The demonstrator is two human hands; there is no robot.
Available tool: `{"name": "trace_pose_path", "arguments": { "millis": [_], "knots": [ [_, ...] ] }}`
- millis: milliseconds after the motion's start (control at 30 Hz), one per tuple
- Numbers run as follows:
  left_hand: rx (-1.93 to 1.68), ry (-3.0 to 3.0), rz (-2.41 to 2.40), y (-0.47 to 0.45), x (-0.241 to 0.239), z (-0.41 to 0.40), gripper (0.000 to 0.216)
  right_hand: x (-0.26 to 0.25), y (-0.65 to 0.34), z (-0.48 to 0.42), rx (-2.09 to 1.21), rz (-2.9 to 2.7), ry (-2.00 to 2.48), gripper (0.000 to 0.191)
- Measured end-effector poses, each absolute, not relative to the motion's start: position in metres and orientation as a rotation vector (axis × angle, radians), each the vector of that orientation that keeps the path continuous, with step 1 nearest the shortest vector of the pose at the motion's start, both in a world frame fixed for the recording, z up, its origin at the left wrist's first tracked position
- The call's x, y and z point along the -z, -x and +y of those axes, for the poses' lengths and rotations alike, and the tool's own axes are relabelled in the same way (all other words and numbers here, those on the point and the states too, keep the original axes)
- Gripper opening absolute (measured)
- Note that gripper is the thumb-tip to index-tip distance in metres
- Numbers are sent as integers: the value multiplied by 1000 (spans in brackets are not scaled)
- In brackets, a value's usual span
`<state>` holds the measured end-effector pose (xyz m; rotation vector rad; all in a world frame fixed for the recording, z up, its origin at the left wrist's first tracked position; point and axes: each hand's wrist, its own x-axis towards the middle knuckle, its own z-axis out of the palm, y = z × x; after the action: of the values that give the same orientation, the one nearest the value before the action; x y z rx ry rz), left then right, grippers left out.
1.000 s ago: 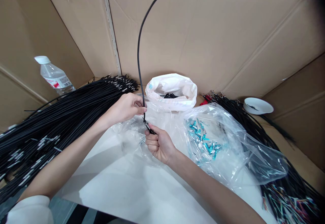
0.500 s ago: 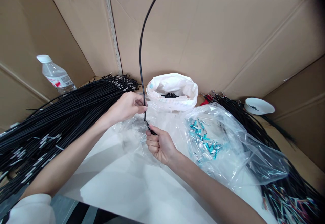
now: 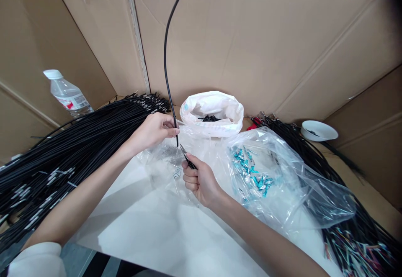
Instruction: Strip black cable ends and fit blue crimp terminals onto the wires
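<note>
My left hand pinches a single black cable near its lower end; the cable arches up and out of the top of the view. My right hand is closed round a small pair of tweezers, tips pointing up toward the cable's end with a small gap between them. Both hands hover over a crumpled clear plastic bag on a white table.
A big bundle of black cables lies at left beside a water bottle. A white bag stands behind, a clear bag of teal connectors to the right, a white bowl and more cables beyond. Cardboard walls surround.
The cable's lower end has come away from the tweezers' tips and shifted slightly left and up; its upper arch swung left. My right hand dropped a little.
</note>
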<state>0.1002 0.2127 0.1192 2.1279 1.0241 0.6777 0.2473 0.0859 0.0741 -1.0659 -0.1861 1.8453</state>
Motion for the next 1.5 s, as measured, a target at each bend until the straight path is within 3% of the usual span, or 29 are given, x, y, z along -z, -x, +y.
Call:
{"name": "trace_pose_path", "arguments": {
  "millis": [1500],
  "knots": [
    [-623, -2125, 1114, -104, -129, 207, 20, -59, -256, 97, -1797, -415, 1152, 47]
  ]
}}
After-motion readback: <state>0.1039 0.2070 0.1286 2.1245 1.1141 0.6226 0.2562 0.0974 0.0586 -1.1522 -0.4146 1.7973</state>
